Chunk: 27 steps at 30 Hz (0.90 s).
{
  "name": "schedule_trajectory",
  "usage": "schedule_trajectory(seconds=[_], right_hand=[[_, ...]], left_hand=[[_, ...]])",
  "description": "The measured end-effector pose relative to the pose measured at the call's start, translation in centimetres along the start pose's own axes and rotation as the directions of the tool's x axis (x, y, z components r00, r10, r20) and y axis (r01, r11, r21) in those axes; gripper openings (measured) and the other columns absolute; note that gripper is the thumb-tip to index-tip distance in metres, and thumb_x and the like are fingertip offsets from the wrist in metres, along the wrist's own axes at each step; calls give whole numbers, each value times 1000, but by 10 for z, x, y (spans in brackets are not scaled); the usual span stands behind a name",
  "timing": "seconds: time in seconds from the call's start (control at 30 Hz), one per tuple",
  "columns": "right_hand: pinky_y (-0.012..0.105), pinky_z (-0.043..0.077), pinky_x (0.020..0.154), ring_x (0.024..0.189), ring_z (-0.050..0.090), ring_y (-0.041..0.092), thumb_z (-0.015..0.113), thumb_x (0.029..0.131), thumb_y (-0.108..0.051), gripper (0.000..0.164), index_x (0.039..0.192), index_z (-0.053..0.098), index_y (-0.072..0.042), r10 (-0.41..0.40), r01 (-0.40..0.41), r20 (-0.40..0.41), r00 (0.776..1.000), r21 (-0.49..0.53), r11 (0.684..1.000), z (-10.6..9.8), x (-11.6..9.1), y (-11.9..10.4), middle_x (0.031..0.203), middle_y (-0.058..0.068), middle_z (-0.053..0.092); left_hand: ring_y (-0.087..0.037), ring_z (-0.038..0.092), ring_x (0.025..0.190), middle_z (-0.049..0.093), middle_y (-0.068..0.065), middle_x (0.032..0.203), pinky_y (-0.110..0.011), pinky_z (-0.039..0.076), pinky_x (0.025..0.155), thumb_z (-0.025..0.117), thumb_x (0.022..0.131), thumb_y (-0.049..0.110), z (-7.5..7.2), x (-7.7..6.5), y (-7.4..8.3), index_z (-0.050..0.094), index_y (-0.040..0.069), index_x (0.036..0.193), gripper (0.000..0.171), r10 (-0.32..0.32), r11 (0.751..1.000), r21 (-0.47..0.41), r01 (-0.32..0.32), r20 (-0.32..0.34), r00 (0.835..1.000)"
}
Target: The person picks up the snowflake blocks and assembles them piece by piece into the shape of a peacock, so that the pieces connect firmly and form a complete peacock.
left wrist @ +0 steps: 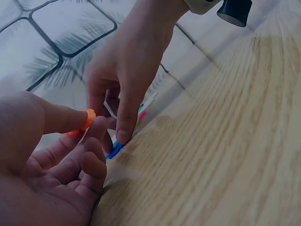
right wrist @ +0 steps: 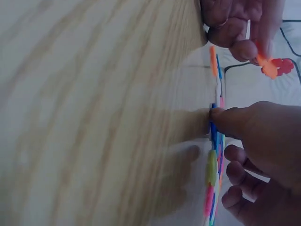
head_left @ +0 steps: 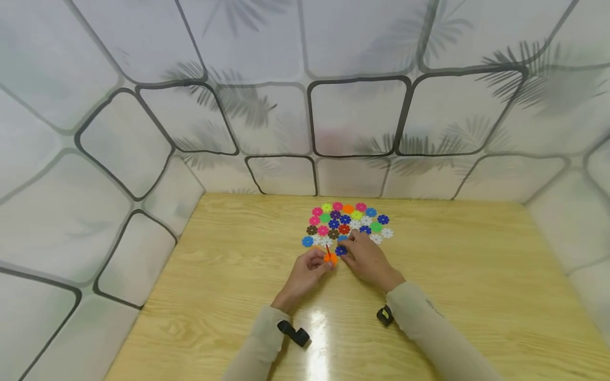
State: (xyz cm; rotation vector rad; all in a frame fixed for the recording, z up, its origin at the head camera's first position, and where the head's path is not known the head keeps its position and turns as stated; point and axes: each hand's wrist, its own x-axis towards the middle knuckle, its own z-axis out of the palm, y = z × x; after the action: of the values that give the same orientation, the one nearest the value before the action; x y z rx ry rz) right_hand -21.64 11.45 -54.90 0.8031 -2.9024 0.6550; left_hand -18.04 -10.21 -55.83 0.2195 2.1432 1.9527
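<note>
My left hand [head_left: 307,275] pinches an orange notched plastic disc [head_left: 331,258] between thumb and fingers, above the tabletop. A red notched disc [right wrist: 284,66] is joined to it at an angle and shows edge-on in the head view. Just right of it, my right hand [head_left: 368,259] reaches down to the near edge of a spread of flat discs. Its thumb and index finger pinch a dark blue notched disc [head_left: 340,251] low at the table. The other fingers of that hand curl loosely over the discs behind, partly hiding a lighter blue one [head_left: 342,239].
Several notched discs in pink, green, white, brown, yellow and blue lie flat beyond the hands, such as a red one [head_left: 344,229] and a white one [head_left: 387,233]. The wooden table [head_left: 229,275] meets a patterned fabric wall [head_left: 281,174] at its back edge.
</note>
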Motion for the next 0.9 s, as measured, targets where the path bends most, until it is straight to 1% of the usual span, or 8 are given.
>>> schedule_trajectory(seconds=[0.13,0.23,0.37,0.47,0.57,0.7,0.77,0.9], right_hand=[[40,58,88,100,61,22,79,102,-23,29,126,75,-7,-5,6,31,1000,-53,999,-5,1,-5,112,6,67],[41,60,92,102,64,23,78,103,-22,27,121,72,-4,-32,36,64,997,-65,997,-8,-1,-8,112,7,68],[38,59,89,98,60,19,77,101,-12,17,114,71,-2,-5,-7,126,992,97,995,-12,-6,-12,106,5,65],[37,59,89,97,59,17,77,99,-7,24,120,70,1,44,-76,156,987,204,976,-15,-8,-14,107,6,66],[38,57,88,95,58,18,81,96,-10,33,125,70,2,87,-121,157,984,218,968,-17,-8,-13,106,7,65],[34,52,84,92,54,17,85,94,-15,27,114,72,-3,130,-169,182,975,219,961,-18,-6,-9,102,5,62],[31,51,82,90,55,16,86,94,-14,22,107,71,-5,133,-178,185,974,256,950,-19,-7,-6,99,5,63],[27,57,79,85,64,13,84,95,-9,11,101,75,-7,118,-145,94,989,378,914,-23,-13,-7,95,4,73]], left_hand=[[-5,69,82,79,-25,103,-17,53,74,66,106,3,2,1,0,68,-6,114,12,-7,1000,5,7,-21,1000],[-4,65,79,78,-20,98,-17,51,70,66,106,3,2,1,0,69,-7,114,13,-19,1000,11,19,-40,999],[-4,62,76,77,-5,91,-17,51,68,67,106,3,3,1,-2,70,-8,112,13,-23,1000,2,23,-44,999],[-4,63,75,75,-1,89,-18,52,68,67,106,3,4,1,-3,69,-8,112,14,-28,1000,-7,27,-40,999],[-5,63,76,74,1,89,-18,53,69,68,105,4,4,0,-4,70,-7,113,14,-33,999,-6,33,-38,999],[-5,63,76,74,1,89,-18,53,70,69,105,4,4,1,-5,70,-8,113,15,-38,999,-1,38,-40,998],[-4,64,77,75,-3,90,-18,53,70,69,105,5,4,0,-5,70,-8,113,15,-31,1000,0,31,-41,999],[-4,68,78,79,-10,94,-17,54,71,68,106,6,4,-1,-5,70,-8,113,15,-22,1000,-13,22,-39,999]])
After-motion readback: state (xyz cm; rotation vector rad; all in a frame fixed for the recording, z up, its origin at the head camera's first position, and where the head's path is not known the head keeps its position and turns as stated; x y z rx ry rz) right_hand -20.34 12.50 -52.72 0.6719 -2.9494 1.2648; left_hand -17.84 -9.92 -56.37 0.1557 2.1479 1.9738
